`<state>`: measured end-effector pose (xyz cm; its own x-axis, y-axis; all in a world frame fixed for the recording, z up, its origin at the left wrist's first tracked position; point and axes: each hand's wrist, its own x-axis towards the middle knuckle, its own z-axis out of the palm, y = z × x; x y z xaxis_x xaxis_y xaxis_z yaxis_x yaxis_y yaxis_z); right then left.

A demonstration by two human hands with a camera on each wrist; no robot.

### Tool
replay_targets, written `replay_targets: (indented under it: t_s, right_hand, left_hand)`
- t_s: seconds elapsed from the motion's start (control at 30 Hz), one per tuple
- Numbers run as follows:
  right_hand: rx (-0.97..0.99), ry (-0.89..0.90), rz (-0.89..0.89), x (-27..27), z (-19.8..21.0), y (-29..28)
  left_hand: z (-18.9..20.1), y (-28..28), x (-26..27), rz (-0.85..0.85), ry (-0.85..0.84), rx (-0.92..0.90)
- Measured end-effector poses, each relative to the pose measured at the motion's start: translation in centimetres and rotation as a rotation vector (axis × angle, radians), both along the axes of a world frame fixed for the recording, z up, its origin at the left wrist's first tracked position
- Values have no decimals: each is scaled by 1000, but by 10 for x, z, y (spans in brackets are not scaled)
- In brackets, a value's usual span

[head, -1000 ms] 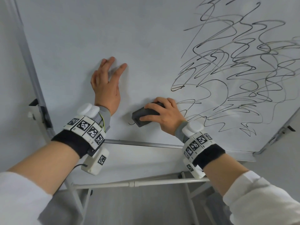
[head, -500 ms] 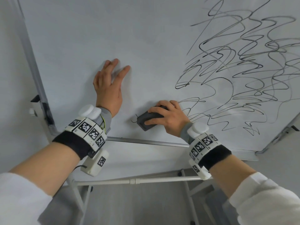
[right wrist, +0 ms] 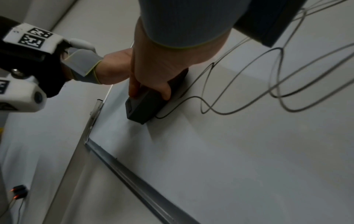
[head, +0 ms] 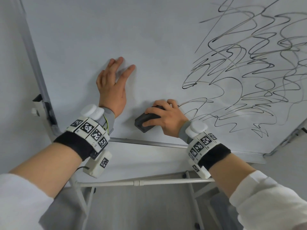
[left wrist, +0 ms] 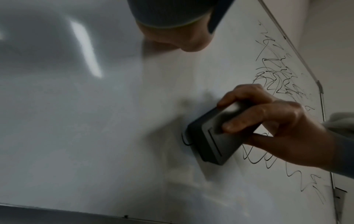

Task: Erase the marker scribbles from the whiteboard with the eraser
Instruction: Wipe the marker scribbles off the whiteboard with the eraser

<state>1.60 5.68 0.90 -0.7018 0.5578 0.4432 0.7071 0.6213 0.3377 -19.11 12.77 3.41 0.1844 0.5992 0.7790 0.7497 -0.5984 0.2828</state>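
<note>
Gripping the dark eraser (head: 147,121) against the whiteboard (head: 93,39) w/ curled fingers, right hand (head: 167,119) sits at the scribbles' (head: 245,77) lower-left edge; left hand (head: 112,87) rests flat, fingers spread (eraser's wiping face hidden).

Open room: bare white whiteboard surface (head: 83,39), upper left.
Obstacle: flat left hand (head: 111,90) just beside dark grey block eraser (head: 146,120).

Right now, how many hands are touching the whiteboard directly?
1. The left hand lies flat on the whiteboard, left of the scribbles. The right hand grips the eraser, which sits on the board; whether its fingers also touch is unclear.
</note>
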Motion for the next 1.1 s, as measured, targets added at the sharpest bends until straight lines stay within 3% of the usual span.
replay_targets:
  t_s: [0.3, 0.57, 0.93, 1.1]
  right_hand:
    - [-28, -35, 42, -30, 0, 9]
    - [-47, -85, 11, 10, -7, -6]
    - [-56, -105, 42, -42, 3, 9]
    - [-86, -129, 21, -24, -6, 1]
  left_hand:
    - [-3, 2, -1, 8, -6, 15]
    - [-3, 2, 3, 12, -23, 6]
    - [-2, 0, 0, 13, -9, -4]
    - [-2, 0, 1, 9, -25, 2]
